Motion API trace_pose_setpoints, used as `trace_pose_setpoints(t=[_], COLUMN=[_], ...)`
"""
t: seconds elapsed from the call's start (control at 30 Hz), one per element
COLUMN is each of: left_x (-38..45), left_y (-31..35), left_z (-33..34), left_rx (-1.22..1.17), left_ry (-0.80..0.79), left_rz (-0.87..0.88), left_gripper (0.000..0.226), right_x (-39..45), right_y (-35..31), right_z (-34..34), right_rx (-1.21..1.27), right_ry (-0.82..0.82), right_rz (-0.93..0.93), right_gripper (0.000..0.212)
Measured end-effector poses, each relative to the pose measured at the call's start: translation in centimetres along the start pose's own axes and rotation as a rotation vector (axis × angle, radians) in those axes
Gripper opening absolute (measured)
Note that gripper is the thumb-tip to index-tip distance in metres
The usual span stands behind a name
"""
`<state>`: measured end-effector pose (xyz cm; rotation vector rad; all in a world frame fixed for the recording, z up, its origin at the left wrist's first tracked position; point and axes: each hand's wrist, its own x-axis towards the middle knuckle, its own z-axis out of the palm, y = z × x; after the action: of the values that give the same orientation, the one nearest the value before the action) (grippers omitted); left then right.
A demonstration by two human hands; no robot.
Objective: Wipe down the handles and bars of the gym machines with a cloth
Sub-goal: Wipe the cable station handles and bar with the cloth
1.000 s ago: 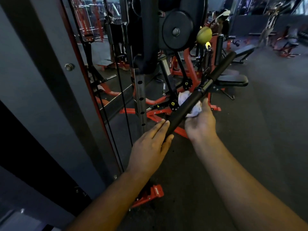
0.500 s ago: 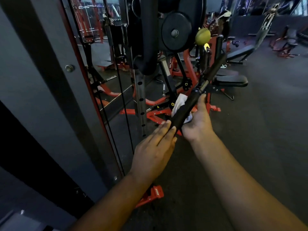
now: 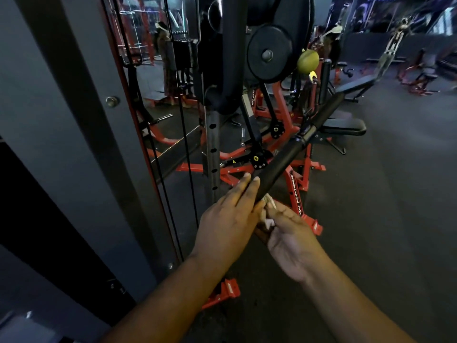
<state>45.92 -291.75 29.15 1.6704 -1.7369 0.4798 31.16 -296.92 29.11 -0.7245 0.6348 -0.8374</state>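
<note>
A black padded bar [image 3: 284, 159] slants from its near end at my hands up to the right, with a metal collar in its middle. My left hand [image 3: 230, 219] lies over the bar's near end, fingers straight along it. My right hand [image 3: 289, 233] is just right of that end and holds a white cloth [image 3: 269, 220], which shows only as small folds between thumb and fingers. The cloth sits at the bar's tip, mostly hidden by both hands.
A grey column with a red edge and black cables [image 3: 183, 144] stands to the left. Ahead are a perforated upright [image 3: 214, 149], a black weight plate [image 3: 269, 53], red machine frames [image 3: 294, 184] and a black bench [image 3: 343, 127]. Dark floor opens to the right.
My right hand has slid the cloth down the bar from near the collar to its near end. My left hand has stayed at that end.
</note>
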Motion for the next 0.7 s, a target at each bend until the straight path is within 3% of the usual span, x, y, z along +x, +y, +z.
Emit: trace_pose_setpoints(t=[0.1,0.2,0.3,0.33,0.4,0.57,0.7], left_x=[0.2,0.0,-1.0,-1.4,-1.7,-1.1,-0.8], left_y=[-0.6,-1.6,-2.3,-2.4,-2.3,-2.1,-2.9], left_z=[-0.1,0.0,0.0,0.0,0.0,-0.6,-1.0], left_rx=[-0.104,-0.224,-0.377,-0.393,-0.383,-0.414,-0.510], left_ry=[-0.052,-0.092,-0.139,-0.140,-0.129,-0.125,-0.142], left_rz=[-0.072,-0.085,-0.060,-0.067,-0.094,-0.175,-0.202], left_gripper=[0.054,0.056,0.058,0.058,0.057,0.065,0.073], right_x=[-0.6,1.6,4.9,6.0,7.4,4.7,1.2], right_y=[-1.4,-5.3,-9.0,-9.2,-8.0,-0.3,3.9], right_z=[-1.0,-1.5,-1.2,-1.2,-1.2,0.6,1.4], right_rx=[-0.189,-0.322,-0.924,-1.123,-1.313,-1.161,-0.993], right_ry=[0.004,0.189,0.305,0.289,0.198,0.069,-0.167], right_rz=[-0.072,-0.430,-0.876,-0.945,-0.913,-1.013,-0.975], right_gripper=[0.031,0.026,0.034,0.037,0.042,0.045,0.040])
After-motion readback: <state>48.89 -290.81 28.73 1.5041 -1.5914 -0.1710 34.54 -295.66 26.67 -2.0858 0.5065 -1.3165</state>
